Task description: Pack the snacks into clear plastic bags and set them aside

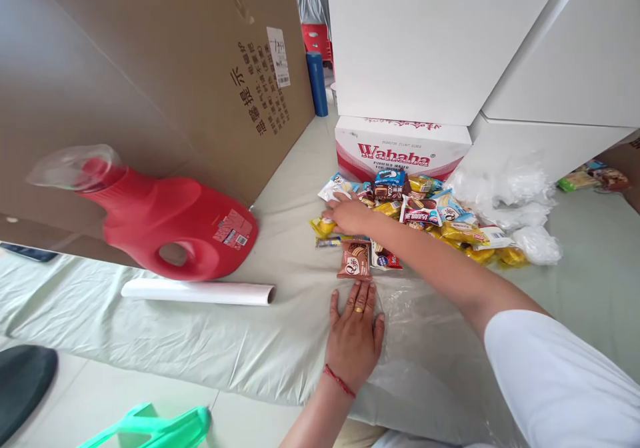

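Observation:
My left hand (355, 331) lies flat, fingers stretched out, on a clear plastic sheet or bag (415, 328). Its fingertips meet the lower edge of a brown wrapped wafer snack (355, 260). Reaching in from the right, my right hand (349, 213) rests over the left end of a snack pile, its fingers somewhat apart. Those fingers touch a blue-and-white snack packet (336, 185) and are just above a yellow packet (323, 226). Beside the brown one is a white-and-red packet (384, 256). Several other snacks, including a maroon-and-white packet (421, 211), spread to the right.
Behind the snacks stands a Wahaha water carton (400, 148) under white boxes (430, 41). Crumpled clear bags (510, 195) lie to the right. Leftward are a red detergent bottle (185, 221), a white roll (200, 292) and a large brown carton (165, 55). A green plastic item (155, 428) is below.

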A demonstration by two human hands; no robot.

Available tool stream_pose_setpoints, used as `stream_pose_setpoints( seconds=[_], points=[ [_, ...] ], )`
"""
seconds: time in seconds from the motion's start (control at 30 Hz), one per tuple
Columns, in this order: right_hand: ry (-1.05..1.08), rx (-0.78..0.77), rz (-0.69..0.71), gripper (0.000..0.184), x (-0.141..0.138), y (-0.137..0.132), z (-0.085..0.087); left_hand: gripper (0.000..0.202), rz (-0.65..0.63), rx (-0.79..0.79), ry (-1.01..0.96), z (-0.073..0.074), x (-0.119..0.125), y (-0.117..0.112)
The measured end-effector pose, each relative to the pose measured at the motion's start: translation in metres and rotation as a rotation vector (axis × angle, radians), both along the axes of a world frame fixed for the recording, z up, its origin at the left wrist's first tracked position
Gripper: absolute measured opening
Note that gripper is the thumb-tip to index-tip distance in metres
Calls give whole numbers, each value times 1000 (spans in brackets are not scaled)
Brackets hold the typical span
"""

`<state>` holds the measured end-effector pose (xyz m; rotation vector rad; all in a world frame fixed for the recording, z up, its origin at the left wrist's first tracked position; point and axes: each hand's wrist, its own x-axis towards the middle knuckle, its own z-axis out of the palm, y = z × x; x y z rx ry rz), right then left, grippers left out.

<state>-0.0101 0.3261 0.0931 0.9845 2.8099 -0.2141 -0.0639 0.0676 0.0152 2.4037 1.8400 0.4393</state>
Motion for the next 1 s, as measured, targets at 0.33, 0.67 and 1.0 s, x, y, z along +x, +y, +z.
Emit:
stream_pose_setpoints(
  seconds=[0.33,0.67,1.0],
  points=[
    [362,17,-125,46,138,-9,19,55,11,-20,-26,-1,-1,-1],
    [346,190,-619,38,144,34,-1,54,-11,-15,39,2,1,3],
    [1268,-414,-1006,47,214,-40,29,54,-2,-13,55,1,2,2]
  ],
)
